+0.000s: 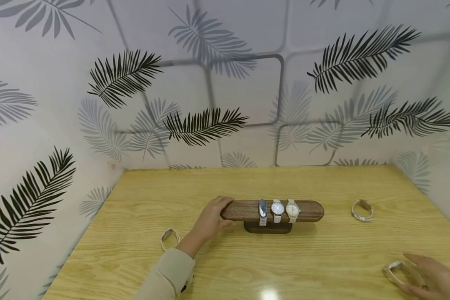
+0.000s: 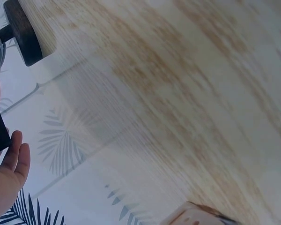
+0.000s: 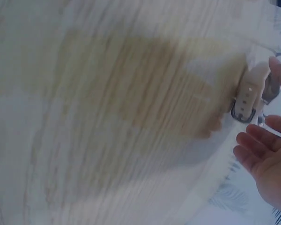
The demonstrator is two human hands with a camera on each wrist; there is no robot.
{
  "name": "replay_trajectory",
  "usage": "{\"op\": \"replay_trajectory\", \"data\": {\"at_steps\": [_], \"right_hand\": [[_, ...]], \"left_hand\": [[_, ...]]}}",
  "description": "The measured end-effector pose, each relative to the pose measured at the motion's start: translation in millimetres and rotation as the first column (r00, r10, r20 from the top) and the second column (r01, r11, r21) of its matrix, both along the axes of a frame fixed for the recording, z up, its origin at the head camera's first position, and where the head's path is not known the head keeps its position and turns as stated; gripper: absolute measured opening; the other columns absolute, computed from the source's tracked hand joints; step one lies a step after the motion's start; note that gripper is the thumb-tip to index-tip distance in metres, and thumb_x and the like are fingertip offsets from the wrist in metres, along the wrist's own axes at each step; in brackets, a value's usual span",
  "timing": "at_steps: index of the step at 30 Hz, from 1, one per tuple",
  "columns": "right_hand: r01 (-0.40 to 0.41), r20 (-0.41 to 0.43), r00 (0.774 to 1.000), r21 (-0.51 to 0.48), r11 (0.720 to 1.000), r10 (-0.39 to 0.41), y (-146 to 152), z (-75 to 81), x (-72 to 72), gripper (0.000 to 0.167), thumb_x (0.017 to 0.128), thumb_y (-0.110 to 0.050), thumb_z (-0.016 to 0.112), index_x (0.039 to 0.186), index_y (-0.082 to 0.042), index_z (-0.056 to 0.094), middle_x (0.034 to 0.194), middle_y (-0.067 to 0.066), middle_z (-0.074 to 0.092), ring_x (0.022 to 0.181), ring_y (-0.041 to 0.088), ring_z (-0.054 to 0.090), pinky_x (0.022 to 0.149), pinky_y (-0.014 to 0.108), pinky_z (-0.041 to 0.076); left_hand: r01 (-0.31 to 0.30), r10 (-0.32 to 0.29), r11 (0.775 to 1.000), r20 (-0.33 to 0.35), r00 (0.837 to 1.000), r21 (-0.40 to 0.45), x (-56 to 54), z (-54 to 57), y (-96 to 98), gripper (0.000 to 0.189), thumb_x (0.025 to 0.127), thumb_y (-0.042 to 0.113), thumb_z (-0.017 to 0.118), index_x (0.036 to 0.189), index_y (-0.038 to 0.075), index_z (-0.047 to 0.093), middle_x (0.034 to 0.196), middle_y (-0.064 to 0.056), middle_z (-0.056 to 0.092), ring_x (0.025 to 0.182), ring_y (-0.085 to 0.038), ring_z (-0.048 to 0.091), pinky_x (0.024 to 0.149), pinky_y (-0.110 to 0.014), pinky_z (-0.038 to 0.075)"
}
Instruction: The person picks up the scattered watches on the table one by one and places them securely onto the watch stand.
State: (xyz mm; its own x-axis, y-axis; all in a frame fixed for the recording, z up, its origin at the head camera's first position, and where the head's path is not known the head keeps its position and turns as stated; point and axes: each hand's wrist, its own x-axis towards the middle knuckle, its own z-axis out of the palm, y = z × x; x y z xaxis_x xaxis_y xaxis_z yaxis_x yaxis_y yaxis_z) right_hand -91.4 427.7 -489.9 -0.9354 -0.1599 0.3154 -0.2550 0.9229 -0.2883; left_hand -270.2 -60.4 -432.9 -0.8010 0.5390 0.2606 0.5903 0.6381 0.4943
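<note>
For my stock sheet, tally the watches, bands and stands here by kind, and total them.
Wooden stand: 1
Oblong-screen band on it: 1
Round-dial watches on it: 2
Watches off it, dial shapes unclear: 3
Total: 7

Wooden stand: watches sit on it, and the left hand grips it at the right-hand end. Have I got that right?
Not quite: the head view shows the left hand gripping the wooden stand at its left-hand end, not the right. The watches do sit on it, as you say.
</note>
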Motion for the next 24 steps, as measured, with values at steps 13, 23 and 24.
{"op": "replay_trajectory", "data": {"at_steps": [13,23,24], "right_hand": [[0.172,0.331,0.927,0.044,0.984,-0.177,-33,15.6,-16.7,0.073,0.082,-0.043,0.068,0.109,0.023,0.051,0.101,0.037,0.058,0.091,0.052,0.057,0.073,0.058,0.049],[0.225,0.339,0.917,0.001,0.974,-0.212,-46,24.6,-18.2,0.069,0.081,-0.037,0.07,0.114,0.02,0.05,0.107,0.04,0.055,0.096,0.054,0.055,0.075,0.058,0.048],[0.227,0.326,0.922,-0.015,0.974,-0.21,-47,24.9,-17.2,0.068,0.081,-0.035,0.071,0.115,0.02,0.05,0.107,0.04,0.055,0.095,0.053,0.056,0.075,0.058,0.049]], "left_hand": [[0.002,-0.002,1.0,-0.022,1.0,0.002,1.7,0.1,0.3,0.061,0.076,0.016,0.075,0.129,0.0,0.05,0.127,-0.014,0.054,0.117,-0.033,0.052,0.096,-0.044,0.047],[-0.007,0.007,1.0,-0.022,1.0,-0.012,1.8,0.9,1.2,0.061,0.076,0.016,0.075,0.13,0.003,0.05,0.128,-0.014,0.054,0.117,-0.032,0.052,0.097,-0.043,0.047],[-0.004,0.004,1.0,-0.027,1.0,-0.015,1.9,0.9,1.2,0.06,0.076,0.016,0.075,0.13,0.002,0.05,0.128,-0.014,0.054,0.117,-0.033,0.052,0.097,-0.043,0.047]]}}
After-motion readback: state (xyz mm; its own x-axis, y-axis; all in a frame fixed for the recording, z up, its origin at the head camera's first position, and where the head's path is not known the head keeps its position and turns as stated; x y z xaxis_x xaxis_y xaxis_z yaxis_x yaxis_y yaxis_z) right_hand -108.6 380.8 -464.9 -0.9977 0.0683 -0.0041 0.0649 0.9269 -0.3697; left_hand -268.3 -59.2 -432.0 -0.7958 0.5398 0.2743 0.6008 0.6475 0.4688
